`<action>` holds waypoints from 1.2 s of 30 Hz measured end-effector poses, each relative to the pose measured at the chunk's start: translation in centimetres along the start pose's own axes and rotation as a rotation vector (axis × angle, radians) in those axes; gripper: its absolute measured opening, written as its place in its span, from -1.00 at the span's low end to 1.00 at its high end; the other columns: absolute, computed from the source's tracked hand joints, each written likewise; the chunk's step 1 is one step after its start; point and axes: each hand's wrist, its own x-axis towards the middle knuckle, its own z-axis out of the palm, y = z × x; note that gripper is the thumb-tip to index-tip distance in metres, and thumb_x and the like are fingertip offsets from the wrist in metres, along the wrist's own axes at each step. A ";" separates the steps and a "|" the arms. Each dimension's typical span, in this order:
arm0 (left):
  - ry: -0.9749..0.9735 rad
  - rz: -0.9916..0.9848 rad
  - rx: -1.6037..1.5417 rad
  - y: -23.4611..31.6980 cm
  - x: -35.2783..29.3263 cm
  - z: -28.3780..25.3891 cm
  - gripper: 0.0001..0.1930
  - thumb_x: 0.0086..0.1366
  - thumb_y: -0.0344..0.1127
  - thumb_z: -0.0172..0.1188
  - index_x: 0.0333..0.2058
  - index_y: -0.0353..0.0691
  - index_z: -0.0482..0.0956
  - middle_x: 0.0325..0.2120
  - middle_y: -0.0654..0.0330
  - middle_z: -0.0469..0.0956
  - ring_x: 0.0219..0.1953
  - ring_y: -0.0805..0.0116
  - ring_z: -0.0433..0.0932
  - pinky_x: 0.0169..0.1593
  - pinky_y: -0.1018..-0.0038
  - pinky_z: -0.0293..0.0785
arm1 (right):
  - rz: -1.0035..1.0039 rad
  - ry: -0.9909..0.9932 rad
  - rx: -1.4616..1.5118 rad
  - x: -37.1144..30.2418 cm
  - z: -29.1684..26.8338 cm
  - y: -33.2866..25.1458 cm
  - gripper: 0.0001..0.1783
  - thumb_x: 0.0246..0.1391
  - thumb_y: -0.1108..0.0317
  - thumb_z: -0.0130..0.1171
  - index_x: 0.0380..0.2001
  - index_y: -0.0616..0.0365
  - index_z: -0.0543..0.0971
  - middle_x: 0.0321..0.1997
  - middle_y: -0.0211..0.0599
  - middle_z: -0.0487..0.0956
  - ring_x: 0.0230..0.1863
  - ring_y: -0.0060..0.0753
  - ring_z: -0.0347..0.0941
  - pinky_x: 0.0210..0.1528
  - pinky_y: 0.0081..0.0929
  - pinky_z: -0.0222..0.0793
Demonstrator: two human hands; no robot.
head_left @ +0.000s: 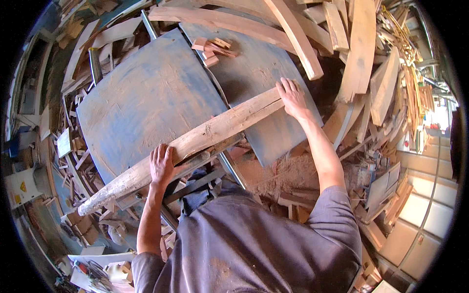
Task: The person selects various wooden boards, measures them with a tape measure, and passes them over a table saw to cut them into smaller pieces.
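A long, pale log (215,129) with a rough, partly barked surface lies slantwise in front of me, its thicker end at upper right and its tapered end at lower left. Over its middle-left part my left hand (162,165) is closed, fingers across the top and thumb on the near side. My right hand (293,97) grips the upper right end, fingers curled over it. Beneath and beyond the log spreads a dusty blue-grey machine table (151,102) in two panels, with a gap between them. The undersides of both hands are hidden.
Small wood offcuts (212,50) sit on the right panel. Curved boards (298,39) and long planks (359,53) are heaped beyond and to the right. Metal rails (232,168) run under the table. Sawdust (281,178) and scraps cover the floor; a grey machine box (23,188) stands at left.
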 end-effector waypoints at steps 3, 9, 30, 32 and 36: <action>-0.072 0.006 -0.054 -0.4 -0.1 0.1 -0.27 -0.20 0.05 0.53 -0.07 -0.20 0.50 -0.02 0.07 0.43 0.05 0.03 0.41 0.13 0.15 0.33 | 0.020 0.047 0.010 -0.7 1.2 -0.3 -0.16 -0.17 0.75 0.26 0.27 0.14 0.35 0.34 -0.10 0.33 0.44 0.00 0.13 0.48 -0.08 0.06; -0.484 -0.149 -0.353 -0.5 2.3 -3.4 -0.38 0.15 0.08 0.38 0.01 -0.30 0.54 -0.21 -0.06 0.61 -0.13 -0.03 0.63 -0.10 0.15 0.53 | -0.044 -0.198 0.281 0.6 0.6 2.1 -0.18 -0.29 0.65 0.40 0.17 0.06 0.45 0.20 -0.17 0.51 0.27 -0.09 0.38 0.32 -0.21 0.31; -0.427 -0.019 -0.205 -3.4 0.4 3.1 -0.32 0.02 -0.08 0.50 0.07 -0.28 0.48 0.05 -0.07 0.49 0.08 -0.12 0.48 0.09 0.17 0.47 | 0.137 0.139 0.346 -3.2 9.0 0.5 -0.61 0.23 0.24 0.18 0.09 0.12 0.55 0.23 -0.24 0.52 0.27 -0.17 0.40 0.28 -0.24 0.37; -0.598 -0.032 -0.348 -5.3 2.4 3.4 -0.31 0.01 -0.08 0.50 0.07 -0.29 0.51 0.06 -0.08 0.50 0.11 -0.11 0.48 0.11 0.20 0.46 | 0.154 0.045 0.446 -2.3 7.9 -0.5 -0.56 0.24 0.22 0.17 0.15 0.11 0.52 0.27 -0.23 0.49 0.30 -0.17 0.37 0.31 -0.22 0.33; -0.496 0.084 -0.150 -6.9 1.7 4.2 -0.37 0.06 -0.08 0.47 0.05 -0.32 0.55 0.07 -0.08 0.51 0.18 -0.08 0.43 0.17 0.23 0.40 | 0.093 -0.172 0.524 -1.5 6.2 -2.0 -0.38 0.16 0.17 0.26 0.26 0.06 0.40 0.41 -0.19 0.32 0.44 -0.14 0.18 0.43 -0.18 0.17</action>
